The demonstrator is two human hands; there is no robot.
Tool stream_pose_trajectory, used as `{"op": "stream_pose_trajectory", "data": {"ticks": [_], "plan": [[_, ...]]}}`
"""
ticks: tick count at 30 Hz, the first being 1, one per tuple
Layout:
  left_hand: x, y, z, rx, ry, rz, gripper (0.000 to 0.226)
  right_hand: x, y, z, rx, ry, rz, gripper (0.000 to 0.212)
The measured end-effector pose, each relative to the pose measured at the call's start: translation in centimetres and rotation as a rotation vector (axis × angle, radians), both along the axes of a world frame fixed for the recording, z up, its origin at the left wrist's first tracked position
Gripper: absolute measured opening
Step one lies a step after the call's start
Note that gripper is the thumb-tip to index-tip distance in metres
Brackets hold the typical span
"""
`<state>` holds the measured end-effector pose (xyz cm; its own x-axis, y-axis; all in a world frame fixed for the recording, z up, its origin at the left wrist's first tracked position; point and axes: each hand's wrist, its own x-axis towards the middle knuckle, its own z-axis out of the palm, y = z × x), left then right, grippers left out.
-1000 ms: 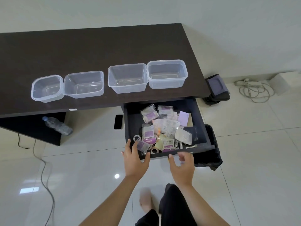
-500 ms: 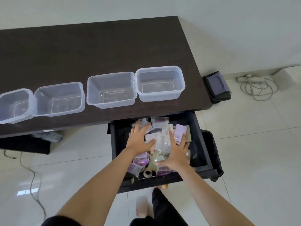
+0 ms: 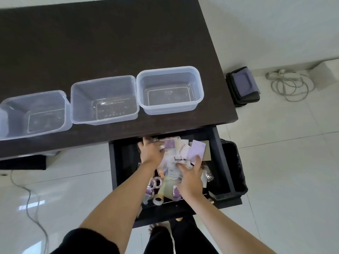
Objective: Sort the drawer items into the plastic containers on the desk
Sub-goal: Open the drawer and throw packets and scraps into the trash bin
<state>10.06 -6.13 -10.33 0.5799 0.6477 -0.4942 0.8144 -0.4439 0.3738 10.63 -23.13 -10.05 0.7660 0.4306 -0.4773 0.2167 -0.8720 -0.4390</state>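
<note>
An open dark drawer (image 3: 124, 162) under the desk (image 3: 110, 43) holds a heap of small clear and purple packets (image 3: 180, 150), a purple card (image 3: 197, 150) and tape rolls (image 3: 158, 199). My left hand (image 3: 150, 153) reaches to the back of the heap, fingers bent down over packets; what they hold is hidden. My right hand (image 3: 190, 177) rests with spread fingers on clear packets nearer the front. On the desk stand empty clear plastic containers: right (image 3: 200, 92), middle (image 3: 103, 77) and left (image 3: 33, 93).
A black-lined bin (image 3: 236, 162) stands just right of the drawer. A dark bag (image 3: 243, 87) and a coiled white cable (image 3: 288, 85) lie on the tiled floor at right. Another cable (image 3: 27, 198) trails over the floor at left.
Both hands went from the drawer's front edge into the heap. The left hand has pushed further back. The view has moved closer and to the right.
</note>
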Motion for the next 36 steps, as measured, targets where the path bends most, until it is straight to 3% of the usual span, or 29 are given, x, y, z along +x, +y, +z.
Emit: {"op": "stream_pose_trajectory", "data": {"ticks": [3,6,20,27,33,36], "plan": [[-0.6,0.1,-0.1,-0.071,-0.078,0.05,0.024,0.2,-0.2,0.2,0.03,-0.002,-0.057,0.051],[-1.1,0.0,0.4,-0.101,-0.149,0.105,0.021,0.7,-0.6,1.0,0.02,-0.05,0.048,0.037],[-7.5,-2.4,7.8,-0.146,-0.506,0.443,0.011,1.0,-2.1,7.0,0.248,-0.05,0.161,0.021],[-9.0,-2.3,11.5,-0.126,-0.632,0.616,0.024,0.9,-2.4,10.1,0.301,-0.167,0.097,0.015],[-8.9,-2.8,14.6,-0.147,-0.758,0.66,0.026,1.2,-3.3,12.9,0.41,-0.209,-0.101,0.031],[-8.1,-3.3,16.1,-0.155,-0.804,0.652,0.022,1.7,-3.8,13.9,0.43,-0.245,-0.129,0.02]]}}
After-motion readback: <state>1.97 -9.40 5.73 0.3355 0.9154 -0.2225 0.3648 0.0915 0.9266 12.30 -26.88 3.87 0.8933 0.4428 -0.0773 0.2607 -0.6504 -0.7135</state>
